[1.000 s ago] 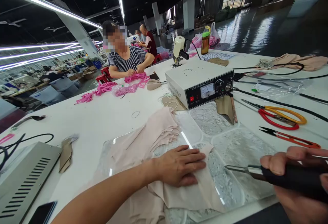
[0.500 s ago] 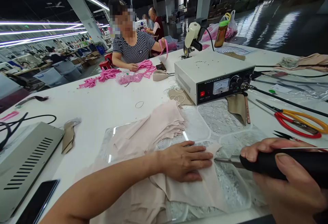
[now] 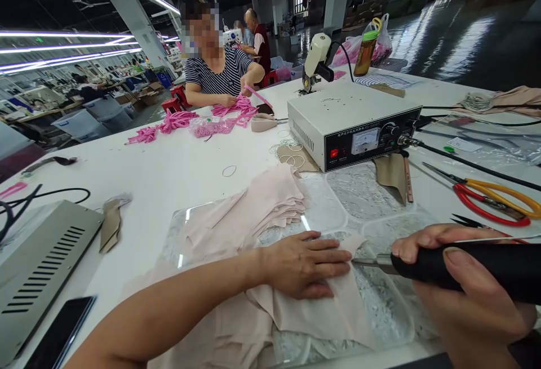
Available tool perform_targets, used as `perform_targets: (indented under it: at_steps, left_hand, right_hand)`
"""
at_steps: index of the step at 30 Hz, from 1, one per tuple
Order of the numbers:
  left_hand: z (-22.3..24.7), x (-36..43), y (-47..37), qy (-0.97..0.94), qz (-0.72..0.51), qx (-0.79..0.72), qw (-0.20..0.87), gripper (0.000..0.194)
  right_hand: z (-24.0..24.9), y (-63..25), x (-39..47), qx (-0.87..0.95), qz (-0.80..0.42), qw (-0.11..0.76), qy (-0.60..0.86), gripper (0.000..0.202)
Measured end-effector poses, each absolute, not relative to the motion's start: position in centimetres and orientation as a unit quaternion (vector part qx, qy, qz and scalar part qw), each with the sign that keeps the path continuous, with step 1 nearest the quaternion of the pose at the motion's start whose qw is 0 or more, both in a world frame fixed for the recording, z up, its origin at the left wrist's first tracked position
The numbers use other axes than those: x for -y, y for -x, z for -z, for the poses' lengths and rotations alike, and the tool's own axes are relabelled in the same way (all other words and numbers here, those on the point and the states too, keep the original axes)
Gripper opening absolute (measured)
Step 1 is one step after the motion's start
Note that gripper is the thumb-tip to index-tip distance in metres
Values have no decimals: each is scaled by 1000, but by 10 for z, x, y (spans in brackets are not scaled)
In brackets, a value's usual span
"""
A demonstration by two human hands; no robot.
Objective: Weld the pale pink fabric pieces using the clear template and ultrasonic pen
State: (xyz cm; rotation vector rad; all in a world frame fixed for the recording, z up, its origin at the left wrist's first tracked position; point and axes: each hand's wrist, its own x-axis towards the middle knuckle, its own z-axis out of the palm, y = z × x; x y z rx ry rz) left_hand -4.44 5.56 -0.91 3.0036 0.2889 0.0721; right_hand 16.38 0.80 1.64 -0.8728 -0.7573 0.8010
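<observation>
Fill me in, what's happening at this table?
The left hand presses a pale pink fabric piece flat on a clear sheet. The right hand grips a black-handled tool, its metal tip at the fabric's edge by the left fingertips. Across the table, another person handles bright pink strips.

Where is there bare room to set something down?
Widest bare patch: between the bright pink strips, slotted grey metal box and pale pink fabric stack. Crowded at right: white metal unit, black cable, red-and-yellow scissors.

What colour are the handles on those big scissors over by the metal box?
One red, one yellow-orange; the scissors show best in the head view.
</observation>
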Motion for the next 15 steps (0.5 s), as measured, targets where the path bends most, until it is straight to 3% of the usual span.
perform_targets:
  at_steps: [15]
  left_hand:
    - [6, -57, 43, -995, -29, -85, 53, 44]
  right_hand:
    - [-15, -168, -5, 365, -396, 757, 370, 6]
